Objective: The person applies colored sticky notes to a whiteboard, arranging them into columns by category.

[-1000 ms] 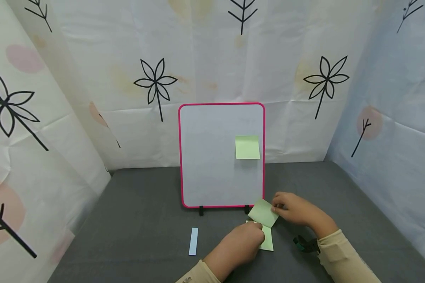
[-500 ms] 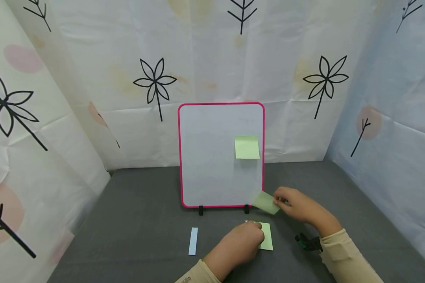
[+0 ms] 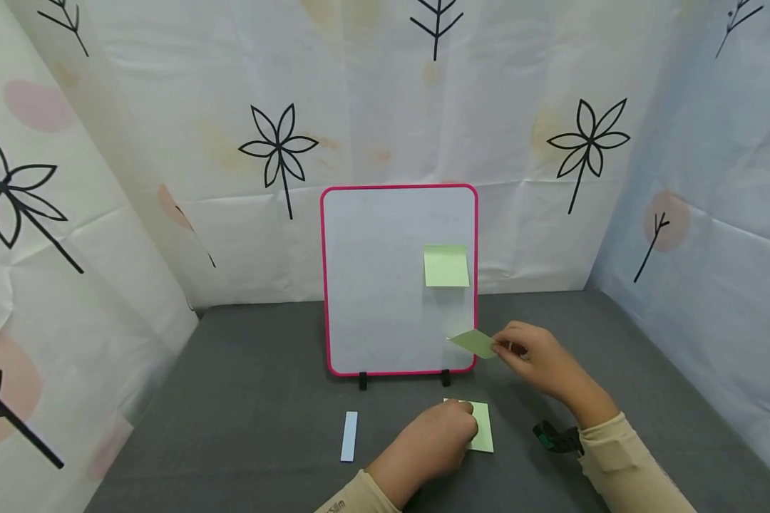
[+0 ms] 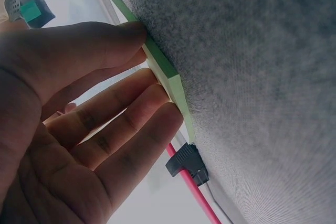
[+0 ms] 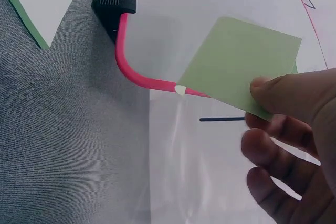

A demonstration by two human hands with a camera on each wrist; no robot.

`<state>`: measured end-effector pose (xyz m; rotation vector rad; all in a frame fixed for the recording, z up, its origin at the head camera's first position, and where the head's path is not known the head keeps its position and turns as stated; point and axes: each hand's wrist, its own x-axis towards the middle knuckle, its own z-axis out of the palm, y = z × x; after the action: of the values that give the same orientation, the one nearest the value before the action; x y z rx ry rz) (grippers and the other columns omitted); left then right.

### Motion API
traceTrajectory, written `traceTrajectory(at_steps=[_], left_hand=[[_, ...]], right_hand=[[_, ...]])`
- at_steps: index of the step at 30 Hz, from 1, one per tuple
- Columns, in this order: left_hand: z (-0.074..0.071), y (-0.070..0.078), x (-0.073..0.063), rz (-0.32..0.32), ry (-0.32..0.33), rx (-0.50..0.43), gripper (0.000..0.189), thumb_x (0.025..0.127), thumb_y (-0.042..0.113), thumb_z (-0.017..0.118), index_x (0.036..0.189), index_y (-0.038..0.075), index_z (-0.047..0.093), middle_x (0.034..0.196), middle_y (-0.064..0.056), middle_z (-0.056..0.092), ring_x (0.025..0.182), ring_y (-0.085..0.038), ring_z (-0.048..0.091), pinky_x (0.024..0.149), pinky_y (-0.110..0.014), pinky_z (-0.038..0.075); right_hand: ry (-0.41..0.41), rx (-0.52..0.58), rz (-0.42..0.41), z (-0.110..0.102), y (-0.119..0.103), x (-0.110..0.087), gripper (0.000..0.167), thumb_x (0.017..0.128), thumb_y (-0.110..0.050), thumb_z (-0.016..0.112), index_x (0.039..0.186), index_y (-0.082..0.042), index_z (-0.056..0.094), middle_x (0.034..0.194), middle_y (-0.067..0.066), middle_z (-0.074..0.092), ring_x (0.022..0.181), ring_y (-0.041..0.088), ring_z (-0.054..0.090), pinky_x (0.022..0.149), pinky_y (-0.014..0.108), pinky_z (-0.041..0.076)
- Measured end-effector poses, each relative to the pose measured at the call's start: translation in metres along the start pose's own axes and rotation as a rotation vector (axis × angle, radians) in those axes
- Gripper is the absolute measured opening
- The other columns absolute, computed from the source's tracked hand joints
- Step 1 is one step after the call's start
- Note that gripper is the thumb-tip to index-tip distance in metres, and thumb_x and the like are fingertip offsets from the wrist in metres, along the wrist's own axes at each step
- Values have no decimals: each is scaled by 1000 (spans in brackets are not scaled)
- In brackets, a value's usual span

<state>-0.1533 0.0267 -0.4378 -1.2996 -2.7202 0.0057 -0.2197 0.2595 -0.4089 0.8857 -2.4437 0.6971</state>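
Observation:
Between thumb and forefinger, my right hand (image 3: 539, 360) pinches a single light green sticky note (image 3: 473, 343) by its edge. The sheet is raised in front of the lower right part of the whiteboard (image 3: 385, 285), its far corner pointing left. On the grey table, the green sticky note pad (image 3: 483, 429) lies under my left hand (image 3: 433, 445). The left wrist view shows my left thumb and fingertips gripping the edges of the pad (image 4: 167, 72). Another green sticky note (image 3: 446, 266) hangs on the right side of the whiteboard.
A thin pale blue strip (image 3: 349, 436) lies on the table left of my left hand. Black feet (image 3: 362, 381) hold up the pink-framed board. A dark band with a green patch (image 3: 555, 437) is on the right wrist. Patterned white cloth (image 3: 391, 128) surrounds the table.
My right hand has lifted the loose sticky note off the pad, up towards the lower right of the board. My left hand stays on the pad.

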Motion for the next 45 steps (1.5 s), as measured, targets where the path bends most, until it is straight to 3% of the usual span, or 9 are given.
traceTrajectory(at_steps=[11, 19, 24, 29, 34, 41, 45], left_hand=[[-1, 0, 0, -6, -4, -5, 23, 87, 6, 81, 72, 23, 76, 79, 7, 60, 67, -9, 52, 61, -22, 46], [-2, -1, -2, 7, 45, 27, 31, 84, 5, 82, 63, 24, 69, 75, 8, 56, 62, -9, 48, 57, -21, 39], [0, 0, -3, 25, 81, 32, 31, 83, 7, 83, 62, 24, 67, 74, 9, 57, 62, -8, 49, 56, -20, 38], [5, -8, -3, 65, 90, -54, 25, 83, 8, 82, 67, 24, 74, 73, 10, 57, 62, -4, 48, 56, -16, 35], [8, -22, -2, 119, 68, -190, 10, 86, 12, 83, 84, 22, 84, 79, 12, 64, 70, 3, 53, 64, -7, 39], [5, -28, 1, 104, -49, -339, 6, 95, 20, 79, 96, 17, 84, 87, 11, 66, 77, 5, 54, 71, -7, 43], [0, -32, 0, 100, -27, -360, 10, 99, 22, 76, 103, 16, 84, 92, 9, 68, 79, 5, 56, 72, -7, 44]], right_hand=[[67, 2, -8, -3, -5, 3, 20, 87, 4, 82, 97, -14, 80, 88, -13, 66, 73, -4, 53, 64, 29, 53], [84, 35, -77, -3, -14, 9, 27, 81, 8, 85, 96, -14, 81, 89, -12, 67, 73, -3, 52, 66, 13, 46], [127, 72, -149, -4, -20, 19, 35, 77, 14, 85, 93, -16, 79, 90, -8, 68, 72, -1, 53, 68, 10, 44], [167, 103, -172, -6, -29, 39, 39, 74, 17, 84, 88, -18, 76, 92, -5, 69, 73, 2, 57, 71, 12, 47], [184, 134, -152, -4, -31, 57, 32, 78, 14, 83, 88, -16, 77, 91, -1, 70, 74, 3, 59, 72, 14, 49], [180, 133, -126, -1, -29, 63, 32, 79, 15, 81, 87, -16, 77, 90, 3, 71, 73, 4, 56, 69, 24, 52], [185, 130, -138, 0, -27, 65, 33, 77, 17, 80, 86, -15, 77, 89, 2, 71, 72, 7, 56, 68, 24, 51]])
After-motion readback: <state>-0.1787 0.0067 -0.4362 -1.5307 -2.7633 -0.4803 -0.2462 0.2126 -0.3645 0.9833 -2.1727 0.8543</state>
